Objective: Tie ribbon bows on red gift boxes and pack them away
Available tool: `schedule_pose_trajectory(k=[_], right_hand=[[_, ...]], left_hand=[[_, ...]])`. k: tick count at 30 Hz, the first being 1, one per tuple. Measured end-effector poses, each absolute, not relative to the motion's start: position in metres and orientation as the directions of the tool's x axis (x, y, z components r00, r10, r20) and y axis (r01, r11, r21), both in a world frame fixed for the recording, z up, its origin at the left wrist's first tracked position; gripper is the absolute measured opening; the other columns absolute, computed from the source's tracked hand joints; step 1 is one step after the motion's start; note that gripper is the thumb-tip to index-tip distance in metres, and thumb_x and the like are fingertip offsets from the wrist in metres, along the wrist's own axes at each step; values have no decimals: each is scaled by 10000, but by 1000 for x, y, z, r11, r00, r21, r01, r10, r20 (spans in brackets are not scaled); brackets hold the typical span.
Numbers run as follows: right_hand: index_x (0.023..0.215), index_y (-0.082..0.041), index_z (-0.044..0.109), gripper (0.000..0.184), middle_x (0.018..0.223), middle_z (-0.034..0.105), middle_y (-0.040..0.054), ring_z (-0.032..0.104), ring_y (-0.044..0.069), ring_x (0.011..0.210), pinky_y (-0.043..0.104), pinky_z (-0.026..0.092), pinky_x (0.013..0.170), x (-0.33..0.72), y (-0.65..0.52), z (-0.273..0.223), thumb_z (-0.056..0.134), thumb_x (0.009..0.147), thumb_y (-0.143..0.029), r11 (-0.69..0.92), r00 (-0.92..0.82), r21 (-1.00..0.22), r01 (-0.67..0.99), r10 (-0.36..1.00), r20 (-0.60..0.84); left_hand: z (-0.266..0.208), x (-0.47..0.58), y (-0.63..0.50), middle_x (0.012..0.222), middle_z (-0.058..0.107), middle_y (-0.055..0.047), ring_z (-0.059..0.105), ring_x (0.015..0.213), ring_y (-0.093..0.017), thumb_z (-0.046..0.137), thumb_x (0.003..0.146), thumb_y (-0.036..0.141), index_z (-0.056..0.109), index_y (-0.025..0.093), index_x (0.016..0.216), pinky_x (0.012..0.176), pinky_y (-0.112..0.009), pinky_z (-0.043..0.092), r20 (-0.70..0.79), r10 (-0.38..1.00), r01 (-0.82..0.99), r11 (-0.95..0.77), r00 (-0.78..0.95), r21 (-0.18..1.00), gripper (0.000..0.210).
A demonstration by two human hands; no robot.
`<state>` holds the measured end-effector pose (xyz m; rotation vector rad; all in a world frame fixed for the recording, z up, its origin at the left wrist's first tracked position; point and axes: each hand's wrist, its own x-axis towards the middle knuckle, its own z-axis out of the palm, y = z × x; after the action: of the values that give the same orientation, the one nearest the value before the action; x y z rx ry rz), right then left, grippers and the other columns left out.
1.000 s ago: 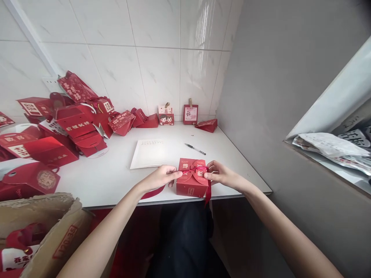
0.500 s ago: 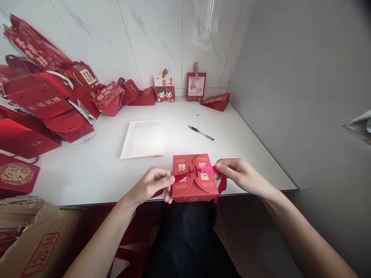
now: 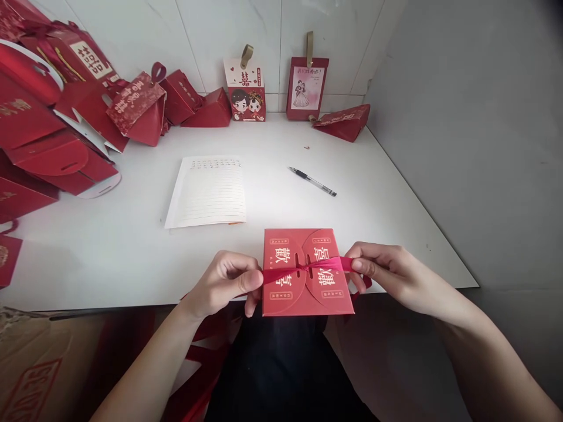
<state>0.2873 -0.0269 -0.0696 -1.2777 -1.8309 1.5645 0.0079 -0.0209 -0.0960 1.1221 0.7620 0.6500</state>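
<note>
"What's that left hand (image 3: 224, 284) holding?"

"One end of the red ribbon (image 3: 284, 273), pinched. It crosses the red gift box (image 3: 308, 287) between both hands, and the right hand (image 3: 387, 269) pinches its other side."

"Cinching the tie, then?"

"Seems so from here. I'd say the next move calls for an even pull, lid flaps (image 3: 323, 297) kept flat."

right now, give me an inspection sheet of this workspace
Surface: flat white tabletop
Job's things: red printed cardboard box, crossed by a red fabric ribbon
Clutter: jumbled red cardboard boxes at left; white lined paper pad and clear-barrelled black-grip pen farther back
Hands: left hand and right hand pinch the ribbon on opposite sides
Cables: nothing seen
Surroundings: white marbled tile wall ahead, grey wall at right, brown cardboard carton at lower left
</note>
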Motion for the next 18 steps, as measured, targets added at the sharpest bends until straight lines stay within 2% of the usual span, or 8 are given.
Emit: schedule_pose_trajectory(k=[3, 5, 9, 13, 15, 18], right_hand=[[726, -211, 575, 297, 619, 586, 17, 558, 155, 609, 293, 458, 581, 292, -24, -64, 459, 890, -429, -74, -506, -919, 387, 816, -278], [703, -218, 597, 296, 681, 611, 29, 574, 171, 654, 309, 467, 610, 294, -23, -56, 491, 874, -436, -69, -501, -938, 340, 831, -242], [701, -241, 654, 267, 885, 655, 32, 600, 205, 812, 331, 493, 685, 287, -25, -36, 547, 852, -433, 41, -469, -985, 169, 882, -43], [813, -235, 703, 188, 1082, 640, 44, 590, 226, 953, 355, 498, 786, 265, -27, -22, 572, 854, -363, 176, -499, -978, 107, 861, 100], [896, -222, 703, 179, 1083, 640, 56, 596, 211, 940, 340, 498, 786, 253, -28, -19, 557, 868, -320, 209, -554, -973, 98, 824, 121], [933, -213, 697, 185, 973, 660, 47, 604, 177, 862, 302, 491, 742, 239, -29, -24, 548, 872, -303, 260, -555, -958, 122, 818, 152]], left_hand=[[-91, 5, -19, 453, 593, -28, 531, 370, -122, 635, 756, 415, 583, 175, 508, 370, -225, 365, -219, 771, -7, 278, 598, 961, 349], [-83, 2, -18, 448, 592, -29, 539, 385, -125, 617, 771, 394, 586, 175, 522, 392, -228, 384, -235, 755, 42, 266, 612, 963, 334], [-57, 3, -19, 445, 598, -19, 540, 384, -118, 571, 794, 341, 578, 178, 536, 419, -230, 418, -226, 758, 138, 178, 612, 974, 305], [-29, 9, -22, 478, 600, -4, 545, 397, -107, 519, 815, 312, 553, 173, 540, 412, -212, 418, -222, 772, 294, 47, 596, 955, 310], [-18, 12, -24, 523, 610, -1, 567, 448, -104, 498, 827, 312, 553, 170, 571, 447, -204, 436, -213, 777, 376, -33, 592, 926, 297], [-8, 15, -30, 555, 593, 19, 553, 450, -92, 477, 834, 338, 533, 177, 629, 423, -187, 402, -201, 806, 486, -119, 556, 866, 266]])
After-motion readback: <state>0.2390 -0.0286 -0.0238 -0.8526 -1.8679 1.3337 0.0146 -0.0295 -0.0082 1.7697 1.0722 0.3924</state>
